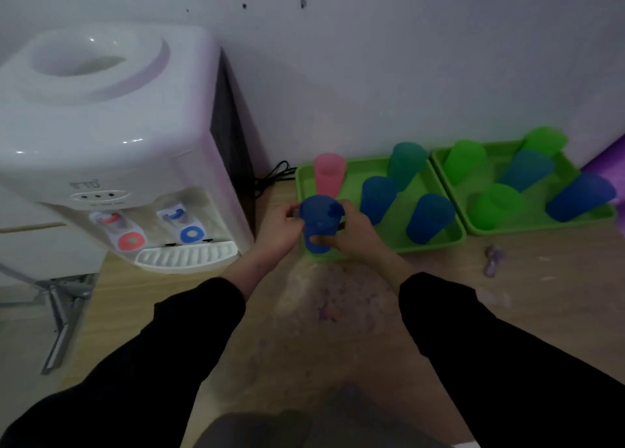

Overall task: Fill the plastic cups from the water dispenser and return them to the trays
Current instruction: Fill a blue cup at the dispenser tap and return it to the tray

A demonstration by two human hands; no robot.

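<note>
The left hand (282, 229) and right hand (351, 233) are both curling fingers round the blue cup (319, 222) at the near corner of the left tray (301, 177), hiding its base; contents unclear. The pink cup (328, 175) is standing upright behind it.

We stand in a plain room: white water dispenser (111, 143), green trays (436, 244) of plastic cups (429, 217), bare wall (406, 58).
</note>
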